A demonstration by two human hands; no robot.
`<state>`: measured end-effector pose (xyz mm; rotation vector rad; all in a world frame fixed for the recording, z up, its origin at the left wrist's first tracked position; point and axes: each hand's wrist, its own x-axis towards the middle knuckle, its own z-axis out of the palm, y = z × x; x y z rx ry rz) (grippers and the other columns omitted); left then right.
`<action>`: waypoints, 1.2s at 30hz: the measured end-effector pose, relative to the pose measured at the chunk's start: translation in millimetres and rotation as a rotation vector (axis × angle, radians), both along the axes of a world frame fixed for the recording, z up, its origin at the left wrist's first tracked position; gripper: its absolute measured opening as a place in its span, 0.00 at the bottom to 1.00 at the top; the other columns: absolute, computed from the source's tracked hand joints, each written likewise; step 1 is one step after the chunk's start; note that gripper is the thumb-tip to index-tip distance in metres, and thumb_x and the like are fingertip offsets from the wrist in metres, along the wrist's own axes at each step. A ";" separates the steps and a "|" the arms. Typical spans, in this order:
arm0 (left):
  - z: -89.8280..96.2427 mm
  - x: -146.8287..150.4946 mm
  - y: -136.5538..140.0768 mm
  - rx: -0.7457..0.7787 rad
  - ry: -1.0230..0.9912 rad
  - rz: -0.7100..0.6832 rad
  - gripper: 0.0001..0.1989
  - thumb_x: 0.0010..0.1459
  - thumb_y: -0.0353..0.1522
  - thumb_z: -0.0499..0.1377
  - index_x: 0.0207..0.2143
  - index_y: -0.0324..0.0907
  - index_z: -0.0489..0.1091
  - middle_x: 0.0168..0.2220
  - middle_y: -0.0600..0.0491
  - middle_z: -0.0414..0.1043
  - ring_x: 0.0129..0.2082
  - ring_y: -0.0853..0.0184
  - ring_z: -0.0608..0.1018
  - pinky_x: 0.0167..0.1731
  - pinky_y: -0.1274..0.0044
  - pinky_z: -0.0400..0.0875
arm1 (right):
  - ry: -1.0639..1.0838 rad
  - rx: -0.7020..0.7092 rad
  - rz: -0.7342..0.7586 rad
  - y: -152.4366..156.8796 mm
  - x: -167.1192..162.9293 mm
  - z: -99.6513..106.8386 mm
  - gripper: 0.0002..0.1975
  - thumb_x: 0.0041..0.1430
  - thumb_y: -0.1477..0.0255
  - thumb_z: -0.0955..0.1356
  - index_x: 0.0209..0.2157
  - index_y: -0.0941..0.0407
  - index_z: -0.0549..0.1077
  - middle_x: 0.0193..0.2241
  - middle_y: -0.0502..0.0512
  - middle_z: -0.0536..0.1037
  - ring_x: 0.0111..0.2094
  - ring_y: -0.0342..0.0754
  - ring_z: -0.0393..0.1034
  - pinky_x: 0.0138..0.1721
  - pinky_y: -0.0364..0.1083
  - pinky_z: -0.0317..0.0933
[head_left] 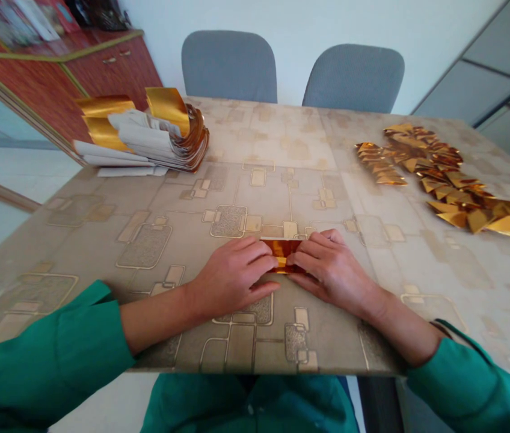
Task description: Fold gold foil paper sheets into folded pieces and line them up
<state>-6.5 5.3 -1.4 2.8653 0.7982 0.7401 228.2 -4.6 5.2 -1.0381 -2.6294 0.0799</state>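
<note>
A small sheet of shiny gold foil paper (281, 248) lies on the table close to the front edge, partly folded into a strip. My left hand (239, 270) has its fingers closed on the left end of it. On the right end, my right hand (325, 264) grips the paper, its fingers pressed on the fold. The middle of the foil shows between my hands; both ends are hidden under my fingers. At the far right of the table lies a group of folded gold paper pieces (456, 186).
A thick stack of gold and white paper sheets (147, 135) sits at the back left of the patterned tablecloth (264, 186). Two grey chairs (230, 66) stand beyond the table's far side. A red-brown cabinet (106, 72) with items on top is at the back left.
</note>
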 end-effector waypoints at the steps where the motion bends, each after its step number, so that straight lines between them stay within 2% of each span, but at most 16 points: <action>1: -2.0 0.7 -0.4 -0.012 0.029 0.011 0.10 0.66 0.37 0.58 0.39 0.38 0.73 0.37 0.48 0.74 0.37 0.62 0.73 0.38 0.71 0.69 | 0.008 -0.029 -0.002 0.2 0.9 0.8 0.11 0.67 0.66 0.66 0.34 0.56 0.76 0.31 0.53 0.76 0.36 0.48 0.65 0.41 0.49 0.48; 5: -7.3 2.3 -0.6 -0.060 0.041 0.062 0.10 0.68 0.32 0.55 0.36 0.39 0.73 0.36 0.50 0.74 0.37 0.63 0.73 0.39 0.71 0.68 | 0.083 -0.175 0.016 3.1 7.1 4.6 0.08 0.66 0.66 0.67 0.36 0.55 0.75 0.34 0.52 0.77 0.38 0.48 0.66 0.42 0.49 0.48; 11: -6.5 0.9 -0.3 -0.211 -0.049 0.150 0.09 0.67 0.34 0.57 0.35 0.39 0.69 0.33 0.53 0.73 0.34 0.65 0.73 0.37 0.73 0.67 | 0.166 -0.310 0.033 8.3 13.2 4.7 0.09 0.69 0.71 0.64 0.36 0.54 0.75 0.34 0.50 0.78 0.37 0.46 0.67 0.42 0.48 0.49; 19: -8.0 0.9 2.6 -0.265 -0.095 0.150 0.06 0.66 0.33 0.58 0.35 0.40 0.70 0.34 0.53 0.74 0.34 0.65 0.74 0.37 0.75 0.66 | 0.223 -0.350 -0.009 8.9 13.6 -1.4 0.11 0.69 0.69 0.65 0.31 0.54 0.75 0.29 0.48 0.78 0.34 0.44 0.68 0.41 0.48 0.49; 23: -9.2 1.4 3.9 -0.293 -0.102 0.149 0.04 0.65 0.31 0.60 0.37 0.40 0.72 0.34 0.53 0.75 0.35 0.65 0.75 0.37 0.75 0.67 | 0.286 -0.328 -0.101 8.7 12.1 -8.9 0.05 0.65 0.68 0.69 0.34 0.52 0.76 0.29 0.46 0.78 0.33 0.44 0.69 0.41 0.48 0.48; 26: -10.5 1.5 4.2 -0.284 -0.107 0.150 0.05 0.65 0.32 0.60 0.37 0.40 0.73 0.34 0.53 0.75 0.35 0.65 0.75 0.37 0.75 0.67 | 0.300 -0.300 -0.147 8.1 9.8 -11.4 0.02 0.63 0.69 0.71 0.34 0.52 0.76 0.27 0.44 0.78 0.31 0.43 0.68 0.42 0.48 0.47; 29: -12.1 1.1 4.6 -0.258 -0.106 0.134 0.07 0.67 0.33 0.58 0.37 0.40 0.74 0.35 0.52 0.75 0.36 0.65 0.76 0.38 0.75 0.68 | 0.282 -0.309 -0.155 7.6 7.9 -10.7 0.05 0.62 0.70 0.71 0.32 0.53 0.75 0.26 0.44 0.77 0.31 0.43 0.67 0.41 0.48 0.48; 36: -14.3 0.3 6.0 -0.227 -0.057 0.153 0.09 0.68 0.33 0.57 0.36 0.40 0.74 0.35 0.51 0.75 0.36 0.65 0.76 0.38 0.74 0.69 | 0.250 -0.280 -0.182 6.3 5.6 -10.4 0.06 0.63 0.68 0.70 0.32 0.53 0.75 0.25 0.46 0.76 0.31 0.44 0.66 0.40 0.47 0.48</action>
